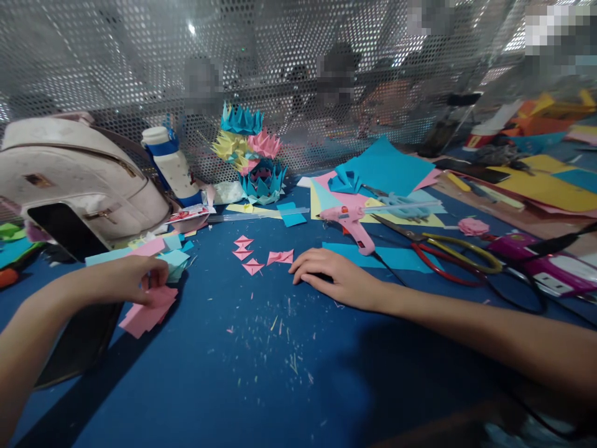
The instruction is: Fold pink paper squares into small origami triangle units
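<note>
On the left, my left hand point(135, 277) reaches down onto a small stack of pink paper pieces point(150, 310), its fingers bent and pressed on the top piece. My right hand point(329, 274) rests on the blue table point(261, 398), fingers loosely spread with nothing in them. Just left of its fingertips lies a folded pink paper point(280, 256). Further left, several small folded pink pieces point(242, 253) sit in a short column. Behind my right hand is a pink glue gun point(352, 225), its nozzle pointing left.
Red and yellow-handled scissors point(457, 252) lie at the right, near a purple power strip point(545, 264). Behind stand folded paper flowers point(252, 155) and a white bottle point(172, 168). A white backpack point(79, 174) and phone point(69, 230) are at the left.
</note>
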Demonstrator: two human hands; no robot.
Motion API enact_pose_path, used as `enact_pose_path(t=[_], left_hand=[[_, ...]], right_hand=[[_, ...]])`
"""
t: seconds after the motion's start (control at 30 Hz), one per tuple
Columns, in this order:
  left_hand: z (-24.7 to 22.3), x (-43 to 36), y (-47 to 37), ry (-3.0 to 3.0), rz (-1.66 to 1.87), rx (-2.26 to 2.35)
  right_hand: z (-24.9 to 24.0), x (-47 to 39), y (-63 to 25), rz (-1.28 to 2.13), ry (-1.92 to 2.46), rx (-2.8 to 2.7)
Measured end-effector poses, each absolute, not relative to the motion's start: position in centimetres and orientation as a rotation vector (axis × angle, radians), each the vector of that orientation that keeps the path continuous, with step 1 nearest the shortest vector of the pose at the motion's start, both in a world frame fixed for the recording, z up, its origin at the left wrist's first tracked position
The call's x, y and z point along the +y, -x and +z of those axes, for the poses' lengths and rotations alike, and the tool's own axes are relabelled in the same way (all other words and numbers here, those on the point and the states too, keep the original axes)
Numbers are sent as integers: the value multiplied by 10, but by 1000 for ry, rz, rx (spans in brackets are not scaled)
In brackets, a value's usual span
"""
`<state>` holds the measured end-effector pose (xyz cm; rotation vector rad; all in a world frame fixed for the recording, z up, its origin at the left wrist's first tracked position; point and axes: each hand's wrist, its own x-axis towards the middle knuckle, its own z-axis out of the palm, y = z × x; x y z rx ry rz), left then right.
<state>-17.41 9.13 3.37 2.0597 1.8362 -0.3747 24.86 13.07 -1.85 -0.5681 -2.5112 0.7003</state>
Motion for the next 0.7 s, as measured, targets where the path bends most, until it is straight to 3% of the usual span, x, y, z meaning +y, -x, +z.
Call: enact_pose_path(t=[0.7], left_hand=[[32,86,170,-1964,-405,1809]], right_hand=[[-17,130,-248,711,581,-2511]])
